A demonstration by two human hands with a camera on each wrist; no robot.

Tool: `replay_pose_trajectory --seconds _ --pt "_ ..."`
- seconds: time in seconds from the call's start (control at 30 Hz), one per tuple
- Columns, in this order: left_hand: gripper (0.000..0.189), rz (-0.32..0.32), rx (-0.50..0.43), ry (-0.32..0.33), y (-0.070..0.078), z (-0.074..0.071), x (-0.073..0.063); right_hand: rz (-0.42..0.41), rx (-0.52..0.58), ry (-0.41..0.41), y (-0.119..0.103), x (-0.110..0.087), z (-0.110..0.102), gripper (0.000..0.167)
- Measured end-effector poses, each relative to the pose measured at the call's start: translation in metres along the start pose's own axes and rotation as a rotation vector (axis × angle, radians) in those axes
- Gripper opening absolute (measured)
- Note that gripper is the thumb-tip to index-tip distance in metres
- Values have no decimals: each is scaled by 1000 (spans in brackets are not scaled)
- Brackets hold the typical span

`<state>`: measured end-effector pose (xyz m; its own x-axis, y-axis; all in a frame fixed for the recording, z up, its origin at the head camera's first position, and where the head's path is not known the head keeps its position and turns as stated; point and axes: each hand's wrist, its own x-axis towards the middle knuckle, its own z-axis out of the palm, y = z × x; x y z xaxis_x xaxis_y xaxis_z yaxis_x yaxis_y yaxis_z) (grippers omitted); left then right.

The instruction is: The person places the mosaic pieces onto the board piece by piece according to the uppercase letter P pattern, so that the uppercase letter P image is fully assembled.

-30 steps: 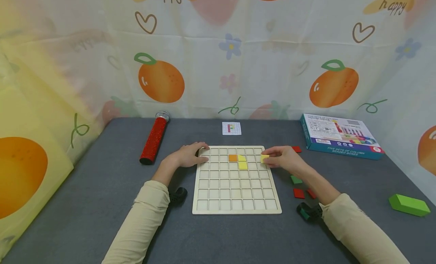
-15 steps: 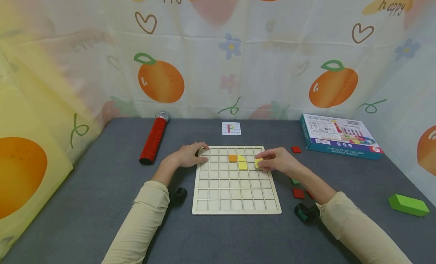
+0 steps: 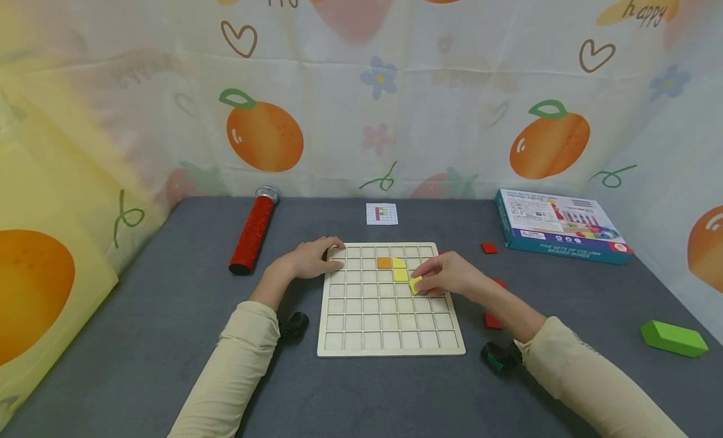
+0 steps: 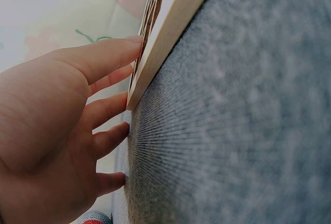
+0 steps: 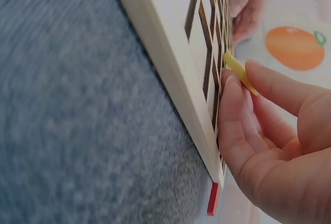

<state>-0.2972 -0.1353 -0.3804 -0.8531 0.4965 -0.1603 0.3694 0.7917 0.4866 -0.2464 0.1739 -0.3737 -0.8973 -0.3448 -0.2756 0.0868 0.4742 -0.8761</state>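
A pale wooden grid board [image 3: 369, 324] lies on the dark table. One orange tile [image 3: 384, 263] and two yellow tiles [image 3: 400, 275] sit in cells near its far middle. My right hand [image 3: 454, 276] pinches another yellow tile [image 3: 415, 285] between thumb and fingers, tilted, close over a cell right of the seated yellow ones; the right wrist view shows this tile [image 5: 240, 73] edge-on. At the board's far left corner my left hand [image 3: 310, 259] rests with thumb on the rim; in the left wrist view its other fingers [image 4: 109, 138] spread loosely by the corner.
Several red tiles [image 3: 489, 248] lie right of the board, some partly behind the right arm. A small grid card [image 3: 381, 214] lies beyond the board. Around stand a red microphone [image 3: 253, 234], a teal-sided box [image 3: 565, 228] and a green block [image 3: 674, 339].
My right hand has carried the yellow tile from the board's right edge leftward and nearer to me, down towards the seated yellow tiles. The left hand stays in place.
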Motion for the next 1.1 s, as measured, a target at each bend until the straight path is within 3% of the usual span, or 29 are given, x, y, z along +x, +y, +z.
replay_pose_trajectory --seconds 1.1 --pt "45 -15 -11 -5 0 0 0 94 17 46 -11 10 20 21"
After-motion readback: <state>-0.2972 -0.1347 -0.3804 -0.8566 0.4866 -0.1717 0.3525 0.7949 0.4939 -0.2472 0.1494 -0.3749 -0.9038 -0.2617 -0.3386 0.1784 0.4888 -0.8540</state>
